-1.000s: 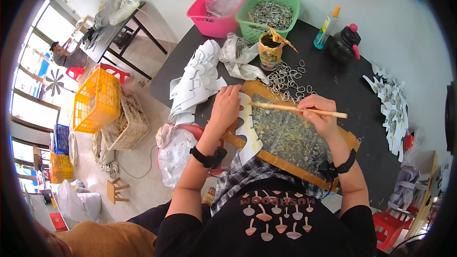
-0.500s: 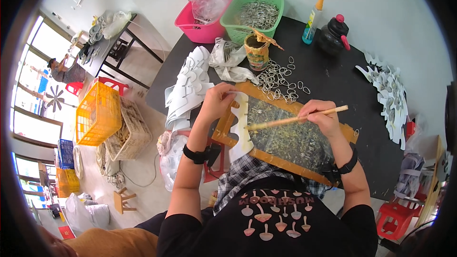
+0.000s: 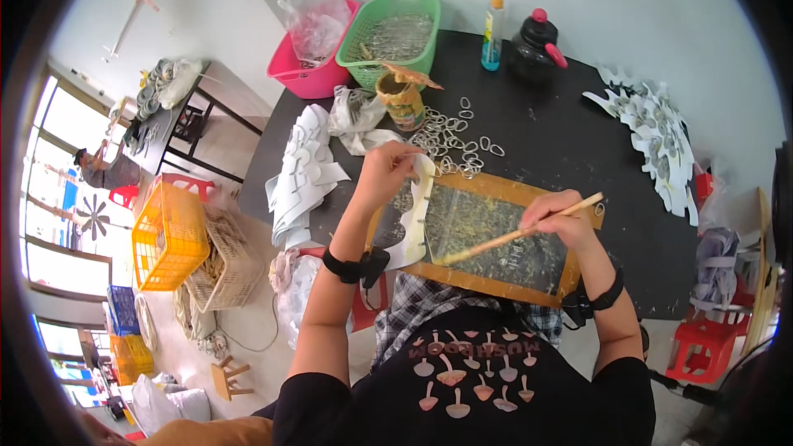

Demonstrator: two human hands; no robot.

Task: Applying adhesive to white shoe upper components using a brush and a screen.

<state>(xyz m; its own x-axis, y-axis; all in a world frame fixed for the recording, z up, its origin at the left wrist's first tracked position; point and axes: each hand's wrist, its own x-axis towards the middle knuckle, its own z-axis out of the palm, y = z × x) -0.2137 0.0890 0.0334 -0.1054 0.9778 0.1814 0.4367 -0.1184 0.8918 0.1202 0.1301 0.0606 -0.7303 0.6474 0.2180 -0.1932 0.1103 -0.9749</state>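
Observation:
Pinched in my left hand point(image 3: 388, 172) is the upper end of a white cut piece point(image 3: 420, 213) with a wavy edge and small dark marks along its right side. It lies over the left part of a board point(image 3: 504, 235) with a tan border and a speckled, smeared middle. My right hand point(image 3: 558, 216) grips a thin wooden stick point(image 3: 496, 245) slantwise; its yellowish tip is low on the board, close beside the piece's lower right edge. Whether the tip touches the piece I cannot tell. Beyond the board lie loose metal rings point(image 3: 458, 142) and a smeared can point(image 3: 401, 103).
A stack of white cut pieces point(image 3: 301, 169) lies left; more pieces with metal rings point(image 3: 657, 136) lie far right. Pink point(image 3: 310, 83) and green baskets point(image 3: 351, 58), a spray bottle point(image 3: 492, 33) and a black jug point(image 3: 535, 49) stand at the back. Yellow crates point(image 3: 169, 235) stand on the floor.
The stick's tip has moved down along the white piece, from its middle toward its lower end. My left hand keeps its hold. The whole view has shifted and turned slightly.

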